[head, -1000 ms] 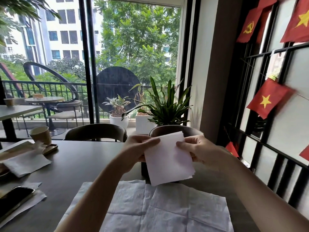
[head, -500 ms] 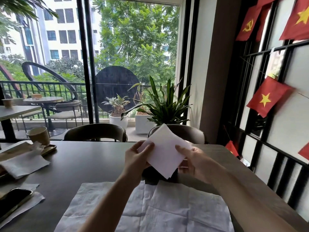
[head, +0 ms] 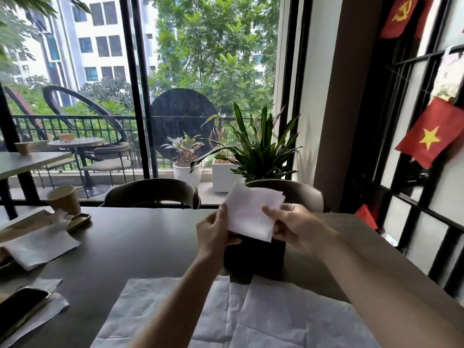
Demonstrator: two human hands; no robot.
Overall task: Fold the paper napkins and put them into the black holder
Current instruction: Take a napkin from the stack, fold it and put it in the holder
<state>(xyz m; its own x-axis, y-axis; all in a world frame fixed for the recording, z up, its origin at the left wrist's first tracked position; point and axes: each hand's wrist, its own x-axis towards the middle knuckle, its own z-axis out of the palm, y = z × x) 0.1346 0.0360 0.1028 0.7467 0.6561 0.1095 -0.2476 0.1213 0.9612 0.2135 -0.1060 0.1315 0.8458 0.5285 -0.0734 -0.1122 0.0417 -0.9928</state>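
A folded white napkin (head: 252,214) hangs in the air just above the black holder (head: 254,257), its lower edge at the holder's top. My left hand (head: 217,231) pinches its left side and my right hand (head: 292,227) pinches its right side. The holder stands upright on the dark table (head: 140,244), partly hidden behind my hands. Unfolded white napkins (head: 226,312) lie flat and overlapping on the table in front of the holder, between my forearms.
At the table's left are another napkin (head: 41,246), a paper cup (head: 64,203) on a small tray, and a phone (head: 18,308) on a napkin. Two chairs (head: 153,193) stand behind the table. Flags hang on the black grille at right.
Both hands have carried the folded napkin forward and turned it, and its lower edge now sits at the holder's top. The holder, earlier hidden, now shows.
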